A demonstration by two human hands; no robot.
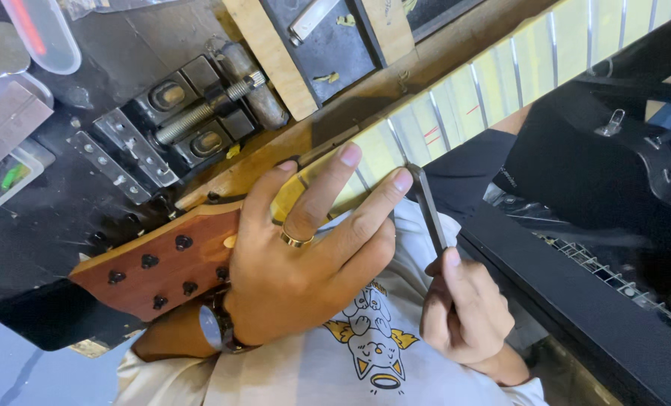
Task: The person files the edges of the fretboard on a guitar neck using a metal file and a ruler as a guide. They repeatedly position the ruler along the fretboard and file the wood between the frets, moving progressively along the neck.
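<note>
Fret work under way on a pale maple guitar neck [456,105] with a reddish-brown wooden headstock [163,263], running from 8 o'clock up to 1 o'clock across the dark cluttered desk [42,218]. Left hand [305,256], fingers spread, pressing down on the neck where it meets the headstock, index and middle fingertips resting on the first frets at about 12 o'clock of the palm. Right hand [463,308], at 4 o'clock, fingers curled shut around a slim dark metal file [429,210], its tip meeting the neck edge just beside the left middle fingertip. Judged step: dressing a fret end near the nut; next stroke seems to call for a steady neck and a shallow, controlled angle.

Counted: one neck, one file, six dark tuner holes [151,261] in the headstock, one gold ring [296,240], one wristwatch [217,325], one black vise with a threaded screw [200,113] at 11 o'clock, roughly ten visible frets.
</note>
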